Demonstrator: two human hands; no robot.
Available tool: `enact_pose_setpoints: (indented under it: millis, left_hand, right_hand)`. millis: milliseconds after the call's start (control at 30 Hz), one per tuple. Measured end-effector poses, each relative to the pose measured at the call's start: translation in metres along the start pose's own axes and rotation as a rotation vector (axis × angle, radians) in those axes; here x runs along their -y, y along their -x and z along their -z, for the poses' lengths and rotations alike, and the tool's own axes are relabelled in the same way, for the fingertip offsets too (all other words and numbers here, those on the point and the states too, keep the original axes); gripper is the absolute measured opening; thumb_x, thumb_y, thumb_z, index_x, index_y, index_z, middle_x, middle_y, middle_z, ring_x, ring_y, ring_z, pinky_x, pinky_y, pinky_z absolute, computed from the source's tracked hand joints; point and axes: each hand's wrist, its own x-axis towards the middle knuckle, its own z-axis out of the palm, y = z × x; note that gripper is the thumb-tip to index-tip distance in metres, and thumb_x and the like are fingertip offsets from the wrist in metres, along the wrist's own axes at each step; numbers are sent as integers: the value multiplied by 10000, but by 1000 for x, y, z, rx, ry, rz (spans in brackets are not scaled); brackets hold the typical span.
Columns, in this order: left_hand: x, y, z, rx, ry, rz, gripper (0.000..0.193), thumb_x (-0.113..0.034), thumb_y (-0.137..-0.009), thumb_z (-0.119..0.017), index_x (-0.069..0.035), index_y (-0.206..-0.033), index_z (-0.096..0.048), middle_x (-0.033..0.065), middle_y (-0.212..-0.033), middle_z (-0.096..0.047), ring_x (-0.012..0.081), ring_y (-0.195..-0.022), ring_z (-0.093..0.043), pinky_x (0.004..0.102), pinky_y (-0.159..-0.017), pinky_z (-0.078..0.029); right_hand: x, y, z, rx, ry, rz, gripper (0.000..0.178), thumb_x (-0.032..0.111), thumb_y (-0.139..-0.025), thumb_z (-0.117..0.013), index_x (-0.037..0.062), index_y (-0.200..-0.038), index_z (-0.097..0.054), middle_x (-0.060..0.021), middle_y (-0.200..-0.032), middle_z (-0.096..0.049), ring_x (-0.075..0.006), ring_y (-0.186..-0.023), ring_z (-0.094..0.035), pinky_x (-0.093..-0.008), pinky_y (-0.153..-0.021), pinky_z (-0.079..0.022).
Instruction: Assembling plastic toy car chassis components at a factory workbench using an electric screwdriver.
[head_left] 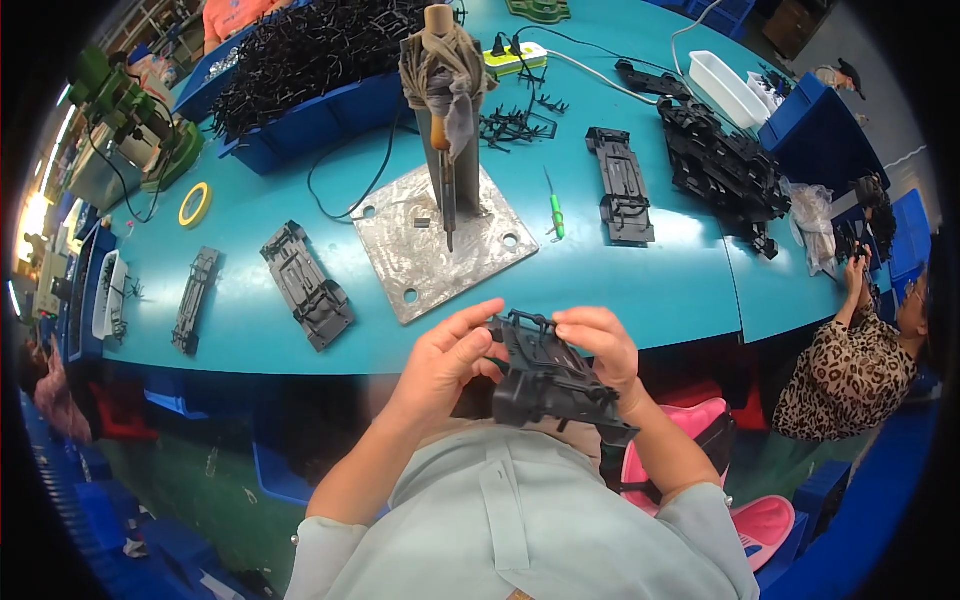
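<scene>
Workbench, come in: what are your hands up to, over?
Right grip on black part; left grip at its left side. Part at near edge of teal table. Metal stand beyond, apart.

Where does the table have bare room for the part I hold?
The widest bare patch of the table lies at right, between the metal plate and pile of black parts, nearer than the green-handled tool. A smaller one is right of the yellow tape roll, before the blue bin. Around the pile and white tray it is crowded.
</scene>
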Motion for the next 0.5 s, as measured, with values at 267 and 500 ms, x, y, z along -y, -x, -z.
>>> enact_pose_setpoints:
  millis: [267,500]
  left_hand:
    - [2,-15,-1,-24,364,43,457,-171,-915,-606,-19,-1319,-456,46,-1040,-625,109,-882,-595,271,-767,-482]
    - [16,-12,-3,-189,318,41,373,-95,-873,-643,-7,-1207,-502,40,-959,-626,97,-865,-601,250,-743,-496]
  right_hand:
    - [-18,-7,-3,126,76,216,336,-107,-658,-635,53,-952,-661,-105,-1053,-629,-270,-962,-616,-414,-884,-525]
    - [-10,-1,-7,199,10,197,327,-113,-667,-616,45,-950,-662,-104,-1059,-629,-281,-1010,-608,-438,-931,-497]
